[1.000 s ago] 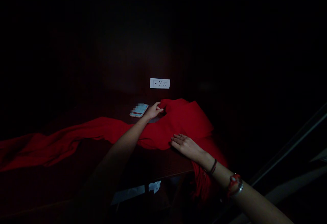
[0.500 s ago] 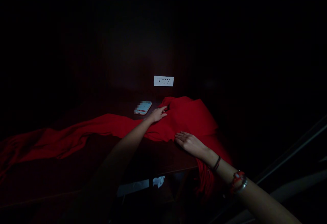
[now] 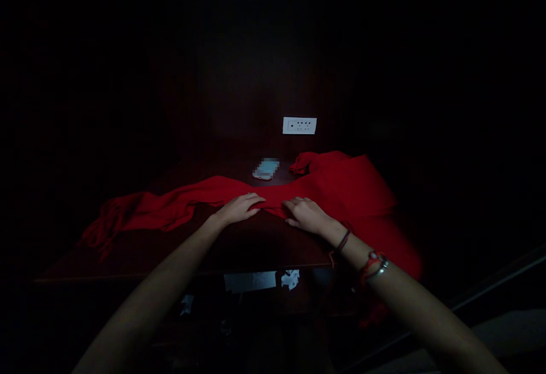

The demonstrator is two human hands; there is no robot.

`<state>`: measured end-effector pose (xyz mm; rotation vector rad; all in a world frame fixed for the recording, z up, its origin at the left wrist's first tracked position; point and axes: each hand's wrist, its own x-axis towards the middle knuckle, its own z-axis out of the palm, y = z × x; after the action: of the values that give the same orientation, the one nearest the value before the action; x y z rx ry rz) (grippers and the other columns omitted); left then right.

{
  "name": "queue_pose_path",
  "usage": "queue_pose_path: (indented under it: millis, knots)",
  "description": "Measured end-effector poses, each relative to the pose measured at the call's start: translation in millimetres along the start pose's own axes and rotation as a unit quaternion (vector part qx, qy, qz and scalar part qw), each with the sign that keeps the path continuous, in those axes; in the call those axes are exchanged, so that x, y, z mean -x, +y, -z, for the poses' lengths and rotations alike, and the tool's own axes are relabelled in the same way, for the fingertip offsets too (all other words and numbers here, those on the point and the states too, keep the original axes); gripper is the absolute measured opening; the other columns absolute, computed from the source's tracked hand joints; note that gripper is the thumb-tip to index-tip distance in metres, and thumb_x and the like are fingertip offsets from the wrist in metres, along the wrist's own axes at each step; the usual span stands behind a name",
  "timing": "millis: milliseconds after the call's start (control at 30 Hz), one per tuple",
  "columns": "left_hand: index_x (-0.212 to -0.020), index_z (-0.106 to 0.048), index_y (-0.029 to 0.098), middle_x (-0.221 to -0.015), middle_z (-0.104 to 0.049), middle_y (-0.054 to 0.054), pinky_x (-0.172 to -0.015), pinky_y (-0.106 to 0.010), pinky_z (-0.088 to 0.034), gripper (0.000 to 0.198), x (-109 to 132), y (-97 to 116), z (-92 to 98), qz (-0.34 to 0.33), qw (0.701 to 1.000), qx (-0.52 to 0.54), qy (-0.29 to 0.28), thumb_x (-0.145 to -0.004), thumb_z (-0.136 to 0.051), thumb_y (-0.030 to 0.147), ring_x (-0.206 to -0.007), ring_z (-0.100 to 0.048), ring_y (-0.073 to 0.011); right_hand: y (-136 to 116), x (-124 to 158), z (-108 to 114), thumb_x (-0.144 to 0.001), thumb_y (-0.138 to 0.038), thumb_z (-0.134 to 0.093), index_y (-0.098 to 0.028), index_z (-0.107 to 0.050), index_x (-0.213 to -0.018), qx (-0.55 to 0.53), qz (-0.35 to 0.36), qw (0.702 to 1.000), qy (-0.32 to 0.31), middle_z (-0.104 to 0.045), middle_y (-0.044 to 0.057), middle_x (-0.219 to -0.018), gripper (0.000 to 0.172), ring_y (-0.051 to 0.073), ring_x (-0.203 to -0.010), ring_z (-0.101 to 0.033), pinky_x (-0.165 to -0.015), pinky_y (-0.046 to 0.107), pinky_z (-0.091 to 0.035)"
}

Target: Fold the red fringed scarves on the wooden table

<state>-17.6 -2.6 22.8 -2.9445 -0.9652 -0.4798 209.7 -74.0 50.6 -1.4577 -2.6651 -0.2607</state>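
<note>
A long red cloth lies across a dark table. Its left part is narrow and ends in fringes; the right part is wider and hangs over the table's right side. My left hand is on the near edge of the narrow middle, thumb below and fingers above, pinching the cloth. Just to the right, my right hand grips the same strip with curled fingers. A ring shows on the left hand, and bracelets circle the right wrist.
Behind the cloth a phone lies on the table, its screen lit and blurred. A white wall socket is above it. Under the table edge are pale papers. Surroundings are very dark.
My left hand has moved left and nearer, from beside the phone to the cloth's near edge. My right hand has closed on the strip. The view has shifted, showing the fringed left end.
</note>
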Motion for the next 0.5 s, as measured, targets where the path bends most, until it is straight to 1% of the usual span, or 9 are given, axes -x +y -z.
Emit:
queue_pose_path:
  millis: [67,100,133,200,300,367,433,500]
  knots:
    - [-0.104,-0.051,0.017,-0.103,-0.053,-0.006,-0.085,-0.028,-0.035,0.028,1,-6,-6.3,0.025,0.999,-0.021,0.038,-0.08,-0.037,0.018,-0.096,-0.047,-0.0157,-6,-23,-3,-0.072,-0.037,-0.052,-0.012,-0.037,-0.113,-0.03,-0.061,0.997,-0.03,-0.056,0.014,-0.095,0.051,0.023,-0.087,-0.053,-0.07,0.031,-0.04]
    - [-0.101,-0.053,0.017,-0.101,-0.054,-0.006,-0.084,-0.027,-0.036,0.027,1,-9,-7.9,0.033,0.998,-0.025,0.054,-0.079,-0.037,0.015,-0.095,-0.048,-0.0154,-8,-33,-5,-0.071,-0.037,-0.053,-0.012,-0.035,-0.114,-0.047,-0.081,0.995,-0.037,-0.056,0.014,-0.096,0.053,0.022,-0.086,-0.054,-0.067,0.03,-0.04]
    - [-0.099,-0.053,0.017,-0.1,-0.054,-0.005,-0.083,-0.027,-0.037,0.026,1,-13,-8.2,0.041,0.997,-0.025,0.067,-0.078,-0.038,0.014,-0.093,-0.049,-0.0152,-10,-42,-7,-0.07,-0.036,-0.054,-0.012,-0.035,-0.113,-0.059,-0.091,0.994,-0.033,-0.055,0.014,-0.098,0.053,0.021,-0.086,-0.054,-0.066,0.028,-0.04]
    - [-0.097,-0.052,0.017,-0.096,-0.056,-0.005,-0.08,-0.026,-0.038,0.023,2,-18,-5.8,0.063,0.994,-0.017,0.09,-0.079,-0.039,0.017,-0.089,-0.051,-0.015,-13,-52,-10,-0.069,-0.03,-0.056,-0.014,-0.038,-0.108,-0.066,-0.09,0.994,0.002,-0.052,0.013,-0.102,0.046,0.02,-0.089,-0.052,-0.068,0.027,-0.04]
    - [-0.095,-0.051,0.019,-0.088,-0.058,-0.004,-0.072,-0.025,-0.041,0.02,5,-22,1.1,0.097,0.989,-0.013,0.108,-0.082,-0.037,0.025,-0.08,-0.054,-0.0155,-13,-55,-14,-0.068,-0.023,-0.055,-0.014,-0.043,-0.099,-0.069,-0.074,0.991,0.086,-0.051,0.011,-0.102,0.035,0.019,-0.092,-0.049,-0.071,0.026,-0.039]
    - [-0.092,-0.051,0.019,-0.084,-0.059,-0.003,-0.069,-0.025,-0.041,0.022,5,-21,5.2,0.106,0.988,-0.02,0.111,-0.083,-0.035,0.031,-0.076,-0.054,-0.0158,-10,-52,-17,-0.069,-0.019,-0.054,-0.015,-0.042,-0.101,-0.097,-0.054,0.986,0.121,-0.052,0.009,-0.099,0.035,0.017,-0.089,-0.05,-0.07,0.024,-0.038]
    - [-0.089,-0.052,0.02,-0.082,-0.058,-0.003,-0.069,-0.025,-0.04,0.023,4,-18,7.9,0.103,0.988,-0.029,0.109,-0.083,-0.035,0.034,-0.075,-0.054,-0.0159,-4,-49,-19,-0.07,-0.016,-0.053,-0.016,-0.04,-0.106,-0.138,-0.045,0.982,0.124,-0.056,0.006,-0.091,0.039,0.015,-0.081,-0.053,-0.066,0.022,-0.038]
    - [-0.089,-0.052,0.019,-0.083,-0.057,-0.003,-0.071,-0.025,-0.04,0.023,2,-13,8.8,0.092,0.989,-0.03,0.111,-0.083,-0.035,0.034,-0.077,-0.053,-0.0157,3,-46,-20,-0.071,-0.016,-0.053,-0.017,-0.039,-0.11,-0.171,-0.058,0.977,0.117,-0.058,0.004,-0.08,0.041,0.013,-0.071,-0.054,-0.061,0.021,-0.038]
